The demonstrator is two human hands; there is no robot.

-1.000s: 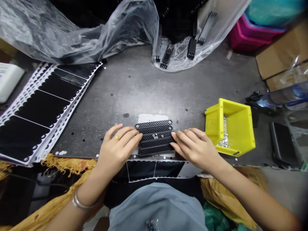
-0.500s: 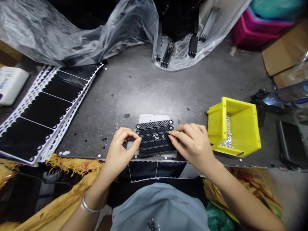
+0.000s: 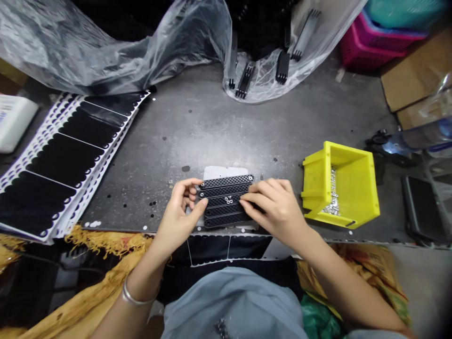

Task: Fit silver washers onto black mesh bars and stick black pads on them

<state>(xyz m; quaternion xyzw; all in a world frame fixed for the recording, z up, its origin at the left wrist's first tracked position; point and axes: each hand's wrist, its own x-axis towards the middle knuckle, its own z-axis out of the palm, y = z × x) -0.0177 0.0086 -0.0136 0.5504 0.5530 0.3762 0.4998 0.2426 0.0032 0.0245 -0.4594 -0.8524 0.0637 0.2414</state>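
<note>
Several black plastic strips with a cross-hatched surface lie side by side on a pale plate at the table's near edge. A few small metal nuts rest loose on the middle strips; others sit in holes at strip ends. At the strips' left ends is my left hand, its thumb and index finger apart, touching the ends, the other fingers curled. My right hand pinches thumb and index finger together above the right part of the middle strips, on what seems a small nut, mostly hidden by the fingertips.
To the right stands a yellow bin with small metal parts. Stacked black-and-white sheets lie on the left. Clear plastic with black clip-like parts covers the back. A dark phone-like device lies far right.
My right fingertips have moved left to where a single nut lay, and that nut no longer shows there. My left index finger has shifted up to the top strip's end.
</note>
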